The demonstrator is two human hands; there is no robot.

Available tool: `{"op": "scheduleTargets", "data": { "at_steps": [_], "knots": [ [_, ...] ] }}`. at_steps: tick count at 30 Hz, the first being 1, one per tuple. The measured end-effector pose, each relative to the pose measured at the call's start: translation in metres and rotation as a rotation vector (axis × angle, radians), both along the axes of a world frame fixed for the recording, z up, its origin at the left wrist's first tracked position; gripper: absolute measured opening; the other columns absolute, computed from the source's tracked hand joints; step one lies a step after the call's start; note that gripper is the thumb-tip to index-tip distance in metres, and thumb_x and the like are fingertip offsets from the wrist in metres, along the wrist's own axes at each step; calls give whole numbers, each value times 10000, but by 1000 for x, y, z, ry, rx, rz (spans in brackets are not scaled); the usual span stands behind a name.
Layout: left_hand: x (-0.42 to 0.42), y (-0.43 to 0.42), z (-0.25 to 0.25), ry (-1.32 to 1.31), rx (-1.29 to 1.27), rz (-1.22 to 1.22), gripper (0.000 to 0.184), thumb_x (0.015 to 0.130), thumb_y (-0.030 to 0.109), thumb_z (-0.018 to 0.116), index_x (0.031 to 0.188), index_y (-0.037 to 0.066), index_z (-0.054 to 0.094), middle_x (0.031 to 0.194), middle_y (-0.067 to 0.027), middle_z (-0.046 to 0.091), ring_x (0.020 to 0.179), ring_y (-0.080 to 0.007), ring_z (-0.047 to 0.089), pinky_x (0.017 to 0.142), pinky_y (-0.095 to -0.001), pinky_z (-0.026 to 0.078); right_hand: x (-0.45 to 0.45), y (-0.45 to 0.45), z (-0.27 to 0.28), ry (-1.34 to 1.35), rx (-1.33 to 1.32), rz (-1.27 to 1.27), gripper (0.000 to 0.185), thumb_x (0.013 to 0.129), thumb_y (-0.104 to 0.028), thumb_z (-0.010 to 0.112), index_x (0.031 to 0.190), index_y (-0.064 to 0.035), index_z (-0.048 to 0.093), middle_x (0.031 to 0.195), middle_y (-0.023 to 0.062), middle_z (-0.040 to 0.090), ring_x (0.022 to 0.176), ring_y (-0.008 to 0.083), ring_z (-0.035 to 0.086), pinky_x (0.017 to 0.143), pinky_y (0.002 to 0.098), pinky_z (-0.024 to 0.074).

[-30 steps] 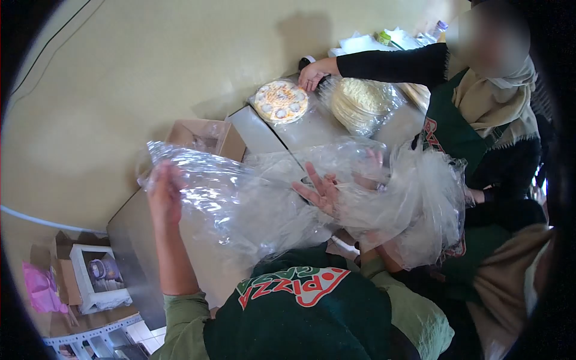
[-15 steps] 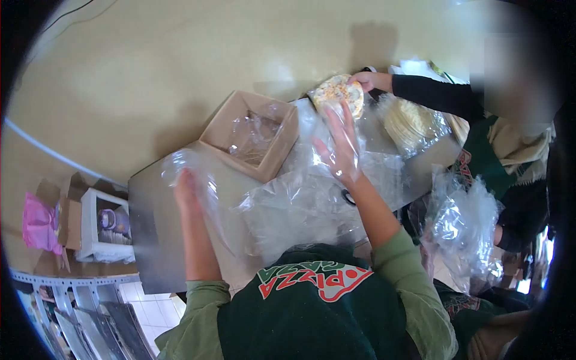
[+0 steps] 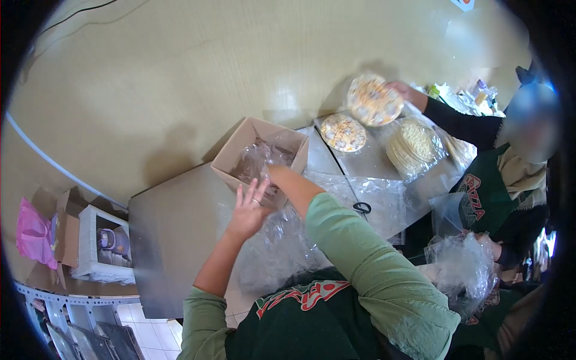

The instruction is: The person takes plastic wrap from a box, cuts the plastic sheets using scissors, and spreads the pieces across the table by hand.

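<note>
My left hand (image 3: pixel 247 215) is held in front of the cardboard box (image 3: pixel 225 170), its fingers apart and a ring on one of them. My right hand (image 3: pixel 277 176) reaches across to the box's near side, by the clear plastic (image 3: pixel 258 159) inside it. The fingers of that hand are hidden, so its grip does not show. Clear plastic bags (image 3: pixel 279 249) lie spread on the table just below my hands.
At right, a co-worker's hand (image 3: pixel 408 93) lifts a pizza in clear wrap (image 3: pixel 375 101). Another pizza (image 3: pixel 343 133) lies on the table (image 3: pixel 165 240), near bagged flat bases (image 3: pixel 413 150) and black-handled scissors (image 3: pixel 362 207). A bundle of clear bags (image 3: pixel 462 273) is in a person's hands.
My right hand has moved left and down from near the pizza to the box. My left hand has moved right towards it. The co-worker has raised one pizza; another now shows below it.
</note>
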State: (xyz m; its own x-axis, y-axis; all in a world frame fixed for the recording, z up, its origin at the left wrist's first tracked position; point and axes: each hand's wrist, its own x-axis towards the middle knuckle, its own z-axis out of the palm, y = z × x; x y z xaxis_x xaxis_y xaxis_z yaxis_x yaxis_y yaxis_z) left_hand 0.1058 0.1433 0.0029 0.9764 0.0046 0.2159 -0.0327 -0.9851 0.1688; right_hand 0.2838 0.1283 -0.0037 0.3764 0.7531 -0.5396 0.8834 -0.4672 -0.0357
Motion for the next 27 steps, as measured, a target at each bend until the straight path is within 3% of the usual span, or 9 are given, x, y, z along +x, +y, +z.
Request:
{"op": "scheduleTargets", "data": {
  "at_steps": [4, 5, 8, 11, 14, 17, 20, 24, 27],
  "knots": [
    [18, 16, 0, -3, 45, -58, 114, 702, 128, 634, 805, 121, 680, 1362, -131, 368, 1282, -331, 308, 1053, -542, 198, 17, -32, 35, 122, 158, 63, 399, 799, -121, 552, 1193, -56, 540, 1145, 199, 543, 1053, 294, 537, 901, 369, 418],
    [22, 14, 0, -57, 66, -59, 113, 711, 123, 627, 812, 109, 676, 1259, -119, 477, 1210, -303, 402, 1040, -518, 238, 20, -42, 39, 177, 248, 49, 383, 797, -107, 551, 1175, -43, 556, 1106, 205, 585, 1019, 291, 575, 885, 343, 443],
    [36, 19, -26, 83, -17, -116, 112, 728, 122, 595, 812, 112, 668, 1188, -93, 525, 1134, -278, 466, 1011, -536, 258, 21, -82, 33, 464, 768, -38, 335, 810, -70, 540, 1142, -29, 564, 1024, 185, 624, 948, 284, 608, 816, 343, 475],
    [46, 18, -26, 86, 11, -131, 120, 735, 128, 596, 819, 123, 682, 1102, -75, 558, 1074, -245, 493, 987, -510, 281, -8, -147, 61, 464, 1213, -113, 282, 825, -55, 530, 1103, -37, 575, 1021, 183, 618, 947, 285, 606, 816, 348, 474],
    [51, 18, -24, 111, -30, -146, 123, 727, 131, 603, 814, 139, 691, 1008, -69, 571, 1041, -253, 498, 977, -487, 283, -30, -204, 60, 530, 1077, -295, 296, 817, -110, 576, 1109, -65, 567, 1098, 166, 581, 1016, 286, 572, 849, 344, 457],
    [56, 19, -31, 84, 33, -162, 132, 717, 126, 609, 816, 143, 694, 922, -61, 575, 1005, -259, 500, 963, -479, 284, -34, -244, 14, 366, 1007, -122, 375, 801, -156, 613, 1161, -90, 531, 1227, 165, 489, 1118, 309, 495, 918, 365, 416],
    [64, 25, -36, 15, 52, -248, 134, 703, 118, 614, 813, 124, 691, 900, -64, 570, 980, -263, 498, 934, -435, 319, -36, -277, -23, 211, 965, -189, 454, 759, -201, 653, 1187, -136, 514, 1317, 179, 402, 1180, 364, 414, 968, 421, 361],
    [73, 29, -29, -50, 38, -312, 171, 653, 52, 617, 807, 88, 684, 906, -75, 561, 915, -266, 503, 835, -367, 374, -20, -325, -67, 82, 699, -632, 617, 733, -258, 686, 1290, -209, 425, 1390, 166, 312, 1263, 363, 324, 999, 488, 316],
    [82, 27, -29, -63, 68, -318, 166, 674, 71, 600, 823, 75, 673, 930, -71, 558, 917, -269, 504, 827, -363, 405, -25, -341, -99, -55, 592, -587, 695, 740, -374, 671, 1348, -281, 347, 1451, 144, 205, 1314, 363, 236, 994, 581, 265]
  ]
}}
